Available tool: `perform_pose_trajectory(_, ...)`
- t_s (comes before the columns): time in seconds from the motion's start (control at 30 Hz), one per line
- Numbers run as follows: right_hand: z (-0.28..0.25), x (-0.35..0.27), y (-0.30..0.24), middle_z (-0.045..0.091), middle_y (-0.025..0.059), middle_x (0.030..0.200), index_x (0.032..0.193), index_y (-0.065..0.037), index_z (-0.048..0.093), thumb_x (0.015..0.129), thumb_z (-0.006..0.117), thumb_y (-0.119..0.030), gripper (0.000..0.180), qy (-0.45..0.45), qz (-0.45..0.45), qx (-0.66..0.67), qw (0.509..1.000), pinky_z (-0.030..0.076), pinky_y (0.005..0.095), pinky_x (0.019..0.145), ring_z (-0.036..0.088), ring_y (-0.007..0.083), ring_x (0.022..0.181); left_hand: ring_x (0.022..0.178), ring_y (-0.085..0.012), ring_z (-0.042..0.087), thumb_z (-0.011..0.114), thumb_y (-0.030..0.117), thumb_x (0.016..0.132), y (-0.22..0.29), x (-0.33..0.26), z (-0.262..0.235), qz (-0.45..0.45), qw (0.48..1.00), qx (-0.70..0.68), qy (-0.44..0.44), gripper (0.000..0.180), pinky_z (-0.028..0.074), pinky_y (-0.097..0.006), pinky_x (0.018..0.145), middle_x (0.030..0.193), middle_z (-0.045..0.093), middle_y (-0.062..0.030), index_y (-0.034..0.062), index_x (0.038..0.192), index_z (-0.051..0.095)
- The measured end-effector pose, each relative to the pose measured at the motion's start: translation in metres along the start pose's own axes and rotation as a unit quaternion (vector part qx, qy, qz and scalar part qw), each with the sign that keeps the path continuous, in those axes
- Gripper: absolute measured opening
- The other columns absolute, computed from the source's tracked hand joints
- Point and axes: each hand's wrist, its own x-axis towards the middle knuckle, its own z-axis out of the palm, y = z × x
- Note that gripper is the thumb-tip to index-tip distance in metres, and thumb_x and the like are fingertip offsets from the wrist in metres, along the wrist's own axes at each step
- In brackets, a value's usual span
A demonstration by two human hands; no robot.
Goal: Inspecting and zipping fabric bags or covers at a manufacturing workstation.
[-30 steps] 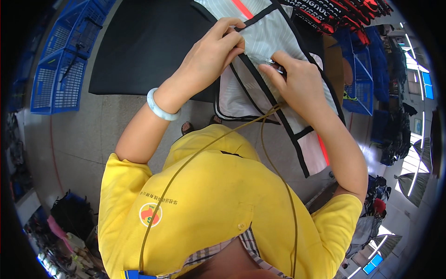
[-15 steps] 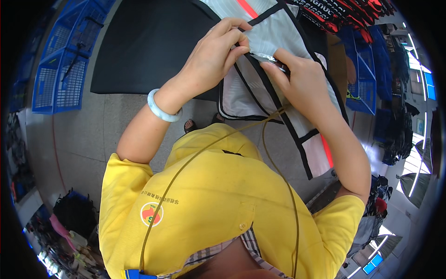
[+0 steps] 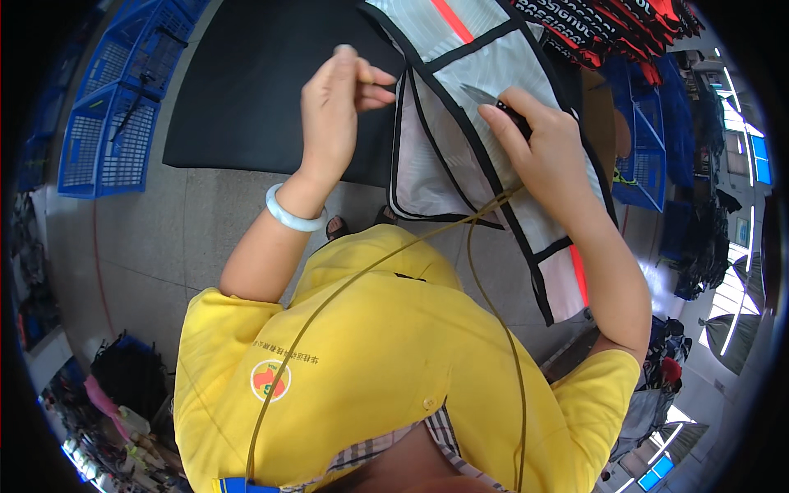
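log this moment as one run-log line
left hand: pinching black-trimmed edge of white mesh garment | right hand: holding small bladed tool on garment | surface: black mat

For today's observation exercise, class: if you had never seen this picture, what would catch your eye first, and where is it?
The bright yellow shirt fills the lower middle. Above it, the left hand, with a pale green bangle at its wrist, pinches an edge of the white mesh garment with black trim and a red stripe, which lies across a black mat. The right hand holds a small metal blade against the garment.
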Motion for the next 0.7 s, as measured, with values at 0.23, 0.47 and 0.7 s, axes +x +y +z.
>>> perform_pose_trajectory(0.23,0.013,0.02,-0.012,0.062,0.0116,0.064,0.086,-0.003,0.06,0.087,0.072,-0.027,0.026,0.046,0.003,0.021,0.999,0.046,0.0356,0.052,0.062,0.0291,0.056,0.082,-0.0109,0.067,0.061,0.024,0.097,-0.004,0.012,0.024,-0.106,0.993,-0.03,-0.049,0.019,0.056,-0.024,0.077,0.085,0.066,-0.004,0.0049,0.101,0.063)
perform_pose_trajectory(0.47,0.025,0.061,-0.004,0.065,0.0142,0.073,0.096,0.001,0.065,0.082,0.074,-0.017,0.025,0.02,-0.008,0.165,0.986,0.049,0.0318,0.06,0.065,0.0223,0.064,0.076,-0.0072,0.065,0.061,0.022,0.098,-0.008,0.015,0.02,-0.116,0.986,-0.096,-0.068,0.018,0.053,-0.02,0.077,0.084,0.067,-0.0017,0.0045,0.097,0.064)
perform_pose_trajectory(0.7,0.018,0.071,-0.014,0.068,0.0142,0.082,0.1,0.002,0.066,0.084,0.071,-0.011,0.021,-0.08,0.004,0.08,0.994,0.049,0.029,0.069,0.063,0.0188,0.073,0.078,-0.008,0.065,0.062,0.018,0.096,-0.009,0.011,0.017,-0.055,0.993,-0.069,-0.074,0.015,0.052,-0.021,0.076,0.085,0.067,-0.0027,0.003,0.097,0.064)
